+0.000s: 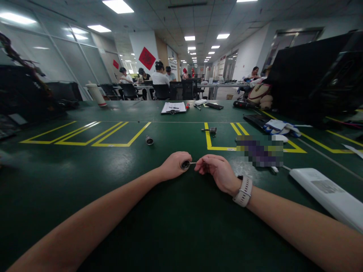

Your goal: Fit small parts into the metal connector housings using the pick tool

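Note:
My left hand (pixel 174 164) is closed round a small round metal cylinder (pixel 185 164), whose open end faces right. My right hand (pixel 217 170), with a pale watch on its wrist, pinches a thin metal key or pin (pixel 193 163) that reaches into the cylinder's end. Both hands rest low over the dark green table (pixel 119 177) near its middle. A second small metal cylinder (pixel 149 140) lies on the table farther away to the left. A small metal part with a key (pixel 211 130) lies inside a yellow-taped box to the right.
A white flat device (pixel 326 194) lies at the right. Gloves (pixel 280 127) and dark bags (pixel 312 75) sit at the far right, a white bottle (pixel 95 93) at the far left, papers (pixel 173 107) and a phone (pixel 214 106) at the back. Several people sit at tables beyond.

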{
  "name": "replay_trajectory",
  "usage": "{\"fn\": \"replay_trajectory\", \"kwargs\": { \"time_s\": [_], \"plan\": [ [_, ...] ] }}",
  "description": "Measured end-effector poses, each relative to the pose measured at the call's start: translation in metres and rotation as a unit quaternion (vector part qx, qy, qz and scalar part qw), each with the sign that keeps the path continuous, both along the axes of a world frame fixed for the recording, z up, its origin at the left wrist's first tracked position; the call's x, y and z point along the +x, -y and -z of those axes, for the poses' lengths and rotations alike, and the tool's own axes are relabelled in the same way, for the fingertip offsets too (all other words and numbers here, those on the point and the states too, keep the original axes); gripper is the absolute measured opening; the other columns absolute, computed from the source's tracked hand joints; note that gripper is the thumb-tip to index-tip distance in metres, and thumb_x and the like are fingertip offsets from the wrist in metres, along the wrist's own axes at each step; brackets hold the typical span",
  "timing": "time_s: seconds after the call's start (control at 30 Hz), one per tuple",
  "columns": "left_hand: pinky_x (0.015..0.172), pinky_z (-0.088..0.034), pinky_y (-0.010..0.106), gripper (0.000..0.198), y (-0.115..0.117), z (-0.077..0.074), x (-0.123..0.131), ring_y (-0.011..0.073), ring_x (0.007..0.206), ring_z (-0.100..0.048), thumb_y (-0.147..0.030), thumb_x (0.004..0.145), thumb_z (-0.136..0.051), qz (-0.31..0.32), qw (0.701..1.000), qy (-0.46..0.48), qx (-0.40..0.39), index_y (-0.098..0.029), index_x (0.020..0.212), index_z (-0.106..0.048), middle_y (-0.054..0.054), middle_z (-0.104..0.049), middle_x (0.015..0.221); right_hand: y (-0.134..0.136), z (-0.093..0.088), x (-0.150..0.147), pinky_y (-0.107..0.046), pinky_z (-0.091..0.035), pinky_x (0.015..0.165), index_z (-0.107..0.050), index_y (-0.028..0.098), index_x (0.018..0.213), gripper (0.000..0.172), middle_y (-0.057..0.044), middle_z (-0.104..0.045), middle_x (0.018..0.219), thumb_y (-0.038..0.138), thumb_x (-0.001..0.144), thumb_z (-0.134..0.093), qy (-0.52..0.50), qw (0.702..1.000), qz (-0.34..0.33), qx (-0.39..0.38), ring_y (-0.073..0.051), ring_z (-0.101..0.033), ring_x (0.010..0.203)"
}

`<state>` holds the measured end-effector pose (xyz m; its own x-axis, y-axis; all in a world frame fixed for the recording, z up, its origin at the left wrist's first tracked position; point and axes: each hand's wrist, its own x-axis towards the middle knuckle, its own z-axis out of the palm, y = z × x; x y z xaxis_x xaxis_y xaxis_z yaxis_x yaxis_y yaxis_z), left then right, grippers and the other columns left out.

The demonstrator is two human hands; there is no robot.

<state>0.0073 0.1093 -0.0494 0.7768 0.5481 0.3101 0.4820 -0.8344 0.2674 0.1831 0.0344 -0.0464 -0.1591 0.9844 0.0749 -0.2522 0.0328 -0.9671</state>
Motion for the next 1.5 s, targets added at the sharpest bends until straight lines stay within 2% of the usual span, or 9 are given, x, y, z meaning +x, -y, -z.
{"fn": "replay_trajectory", "kwargs": {
  "time_s": [0.83, 1.0, 1.23, 1.4, 1.5],
  "plan": [
    [0.059, -0.039, 0.023, 0.006, -0.0041, 0.0031, -0.0007, 0.0122, 0.063, -0.051, -0.013, 0.074, -0.054, -0.023, 0.999, 0.032, -0.015, -0.015, 0.069, -0.053, -0.001, -0.054, 0.068, -0.0024, 0.0086, 0.0006, -0.026, -0.037, 0.051, -0.063, 0.016, 0.057, 0.023, -0.002, -0.061, 0.054, 0.022, 0.075, -0.050, -0.031, 0.998, 0.043, 0.021, -0.013, -0.051, 0.051],
    [0.059, -0.039, 0.023, 0.006, -0.0025, 0.0017, -0.0001, 0.0119, 0.063, -0.052, -0.013, 0.073, -0.055, -0.030, 0.999, 0.030, -0.015, -0.016, 0.069, -0.053, -0.001, -0.055, 0.068, -0.0012, 0.0081, -0.0006, -0.027, -0.040, 0.056, -0.063, 0.017, 0.063, 0.023, -0.002, -0.062, 0.061, 0.024, 0.080, -0.048, -0.017, 0.998, 0.048, 0.040, -0.013, -0.053, 0.057],
    [0.057, -0.037, 0.023, 0.006, -0.0012, 0.0016, 0.0000, 0.0118, 0.061, -0.050, -0.017, 0.075, -0.055, -0.046, 0.998, 0.031, -0.006, -0.016, 0.069, -0.053, -0.002, -0.053, 0.065, 0.0043, 0.0042, -0.0041, -0.029, -0.041, 0.064, -0.068, 0.016, 0.072, 0.018, -0.003, -0.065, 0.071, 0.026, 0.081, -0.056, 0.067, 0.995, -0.008, 0.071, -0.014, -0.056, 0.067],
    [0.055, -0.037, 0.022, 0.009, -0.0007, 0.0013, 0.0002, 0.0113, 0.059, -0.050, -0.018, 0.075, -0.055, -0.053, 0.998, 0.036, -0.007, -0.016, 0.067, -0.052, -0.002, -0.052, 0.064, 0.0046, 0.0045, -0.0040, -0.028, -0.042, 0.065, -0.068, 0.018, 0.081, 0.018, -0.003, -0.066, 0.081, 0.027, 0.084, -0.053, 0.073, 0.992, -0.062, 0.086, -0.014, -0.056, 0.072],
    [0.055, -0.037, 0.022, 0.009, -0.0010, 0.0013, 0.0002, 0.0112, 0.059, -0.050, -0.019, 0.075, -0.055, -0.055, 0.998, 0.037, -0.006, -0.016, 0.068, -0.052, -0.002, -0.051, 0.063, 0.0043, 0.0063, -0.0036, -0.028, -0.042, 0.065, -0.068, 0.018, 0.083, 0.020, -0.004, -0.066, 0.083, 0.029, 0.085, -0.051, 0.075, 0.991, -0.060, 0.095, -0.014, -0.056, 0.073]
  ]
}}
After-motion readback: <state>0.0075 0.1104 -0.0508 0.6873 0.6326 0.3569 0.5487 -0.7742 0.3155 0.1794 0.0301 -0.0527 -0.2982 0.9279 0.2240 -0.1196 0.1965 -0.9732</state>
